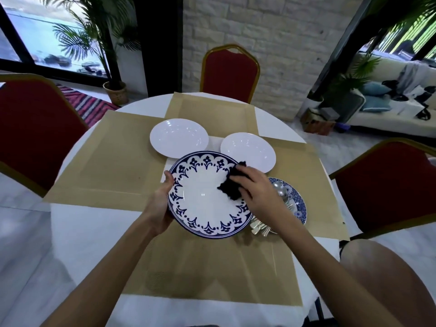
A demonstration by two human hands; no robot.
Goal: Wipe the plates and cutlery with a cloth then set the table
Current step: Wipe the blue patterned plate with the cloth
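Observation:
A large white plate with a blue patterned rim (203, 208) is held tilted above the table, my left hand (162, 199) gripping its left edge. My right hand (257, 190) presses a black cloth (232, 185) onto the plate's right inner side. Two plain white plates (179, 137) (247, 151) lie on the mats behind it. To the right, a smaller blue patterned plate (298, 206) carries several pieces of cutlery (260, 227), partly hidden by my right hand and the big plate.
Tan placemats (113, 166) cover the round white table (94, 232). Red chairs with gold frames stand at the left (33, 128), far side (230, 72) and right (387, 185). My knee (382, 279) shows at lower right.

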